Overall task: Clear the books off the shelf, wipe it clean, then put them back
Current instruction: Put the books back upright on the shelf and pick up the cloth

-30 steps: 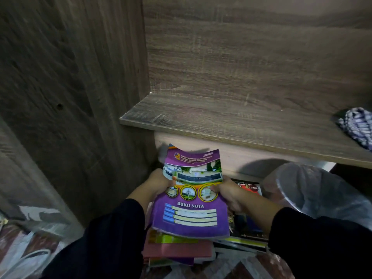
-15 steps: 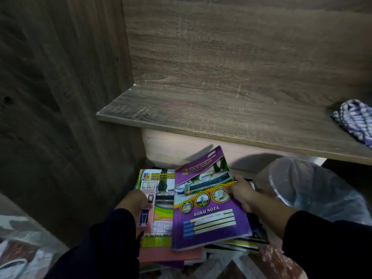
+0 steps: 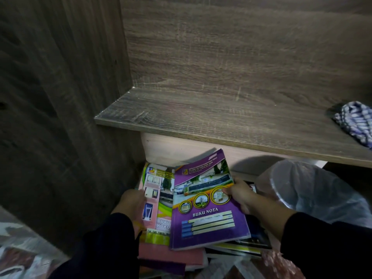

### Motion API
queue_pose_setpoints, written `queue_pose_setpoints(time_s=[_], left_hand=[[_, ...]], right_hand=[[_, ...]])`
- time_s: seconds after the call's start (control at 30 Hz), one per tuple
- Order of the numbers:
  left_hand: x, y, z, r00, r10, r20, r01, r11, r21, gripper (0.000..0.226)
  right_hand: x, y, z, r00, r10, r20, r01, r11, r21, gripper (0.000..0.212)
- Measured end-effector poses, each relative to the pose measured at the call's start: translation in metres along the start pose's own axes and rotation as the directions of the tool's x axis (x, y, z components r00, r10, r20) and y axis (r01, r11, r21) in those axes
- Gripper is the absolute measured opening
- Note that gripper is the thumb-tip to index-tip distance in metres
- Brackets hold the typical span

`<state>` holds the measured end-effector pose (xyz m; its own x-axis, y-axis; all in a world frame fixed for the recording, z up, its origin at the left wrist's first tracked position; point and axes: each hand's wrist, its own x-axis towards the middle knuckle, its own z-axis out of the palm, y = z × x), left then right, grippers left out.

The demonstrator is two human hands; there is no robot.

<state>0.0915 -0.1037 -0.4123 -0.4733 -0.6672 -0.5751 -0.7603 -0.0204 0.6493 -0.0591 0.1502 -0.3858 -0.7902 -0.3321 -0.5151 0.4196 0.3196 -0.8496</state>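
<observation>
Head view — contents as seen, looking down at the foot of a wooden unit.

My right hand: thumb on the cover, fingers curled under the right edge of the purple "BUKU NOTA" notebook, pinching it. The notebook sits tilted, its top corner pointing up toward the shelf, its lower part lying over the stack of books on the floor.

My left hand: at the left edge of the pink-and-green book, which lies directly beneath the purple one and shows to its left. Fingers appear to curl round that edge, though I cannot tell for sure, since the fingertips are hidden.

Wooden shelf: bare grey-brown board above the stack, with the side panel at left and the back panel behind.

Blue-and-white checked cloth: bunched on the shelf at its far right, partly cut off by the frame edge.

Clear plastic bag: below the shelf, just right of my right hand.

Further dark-covered books: under the purple notebook's right side, titles unreadable.

Patterned floor covering: lower left.
</observation>
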Motion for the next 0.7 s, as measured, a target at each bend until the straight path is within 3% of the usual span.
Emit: queue_pose_setpoints(time_s=[0.03, 0.13, 0.2, 0.3, 0.47, 0.57, 0.67, 0.7], left_hand=[[0.0, 0.003, 0.0, 0.994, 0.108, -0.017, -0.102, 0.974, 0.202, 0.038], [0.001, 0.016, 0.001, 0.97, 0.22, -0.107, -0.188, 0.95, 0.249, 0.036], [-0.005, 0.024, -0.004, 0.914, 0.362, -0.182, -0.282, 0.892, 0.353, 0.037], [-0.003, 0.038, -0.023, 0.93, 0.222, -0.295, -0.251, 0.966, -0.066, 0.036], [-0.001, 0.054, -0.06, 0.905, 0.217, -0.366, -0.196, 0.976, 0.094, 0.039], [-0.009, 0.065, -0.074, 0.897, 0.187, -0.401, -0.188, 0.981, 0.036, 0.036], [-0.016, 0.073, -0.075, 0.902, 0.261, -0.345, -0.163, 0.944, 0.286, 0.037], [-0.02, 0.077, -0.071, 0.91, 0.215, -0.353, -0.134, 0.961, 0.242, 0.038]], right_hand=[[-0.001, -0.001, 0.0, 1.0, -0.007, -0.005, 0.007, 1.0, 0.007, 0.04], [-0.001, -0.004, -0.008, 0.998, -0.022, -0.062, 0.023, 1.0, 0.015, 0.035], [-0.005, -0.007, -0.014, 0.994, -0.03, -0.102, 0.034, 0.999, 0.037, 0.034], [-0.012, -0.011, -0.027, 0.986, -0.034, -0.162, 0.045, 0.997, 0.062, 0.037], [-0.029, -0.015, -0.05, 0.976, -0.026, -0.218, 0.046, 0.995, 0.088, 0.037], [-0.037, -0.012, -0.052, 0.972, -0.055, -0.227, 0.072, 0.995, 0.065, 0.035], [-0.045, -0.009, -0.046, 0.972, -0.096, -0.217, 0.113, 0.991, 0.066, 0.038], [-0.047, -0.008, -0.044, 0.975, -0.095, -0.201, 0.114, 0.99, 0.083, 0.038]])
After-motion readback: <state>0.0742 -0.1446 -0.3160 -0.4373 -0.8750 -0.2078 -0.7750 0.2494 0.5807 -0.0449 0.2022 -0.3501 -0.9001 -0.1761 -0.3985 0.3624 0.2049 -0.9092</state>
